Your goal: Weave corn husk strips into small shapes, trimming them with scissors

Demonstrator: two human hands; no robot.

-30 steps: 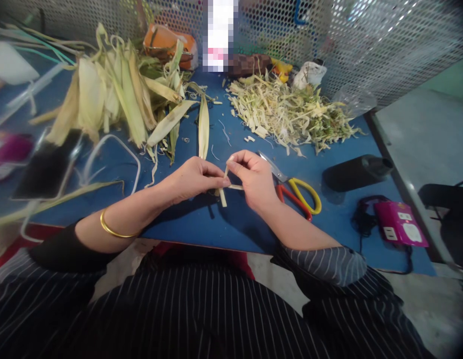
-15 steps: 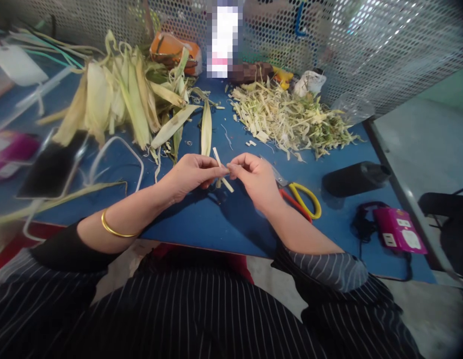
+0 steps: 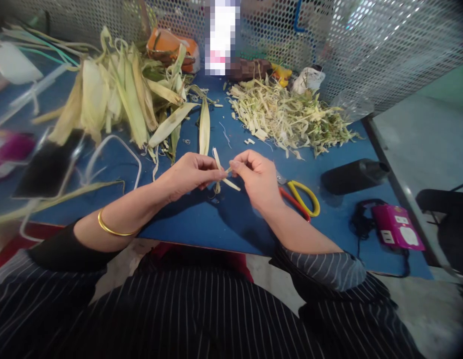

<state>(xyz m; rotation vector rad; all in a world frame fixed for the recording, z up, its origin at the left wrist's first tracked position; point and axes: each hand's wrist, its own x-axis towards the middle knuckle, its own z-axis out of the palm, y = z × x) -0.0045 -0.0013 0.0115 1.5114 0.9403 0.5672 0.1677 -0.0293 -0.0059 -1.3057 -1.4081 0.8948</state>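
Pale corn husk strips (image 3: 232, 185) cross between my two hands above the blue table. My left hand (image 3: 196, 174) pinches them between thumb and fingers, with one end sticking up past the fingertips and another slanting down to the right. My right hand (image 3: 256, 177) pinches the tip of a short piece of husk strip, just right of the left fingertips. A small curled bit of husk (image 3: 217, 188) hangs below the left fingertips. Beside my right hand lie scissors (image 3: 304, 194) with yellow and red handles. A single husk leaf (image 3: 204, 127) lies just beyond my left hand.
A heap of whole corn husks (image 3: 115, 94) lies at the back left, near an orange pack (image 3: 171, 47). Shredded husk (image 3: 287, 117) is piled at the back right. A black bottle (image 3: 353, 177), a purple box (image 3: 398, 227), a phone (image 3: 48, 167) and a white cable (image 3: 115, 142) also lie around.
My right fingertips have drawn slightly away from the left ones, and a short piece of strip now shows between them. The lower strip end has swung a little to the right.
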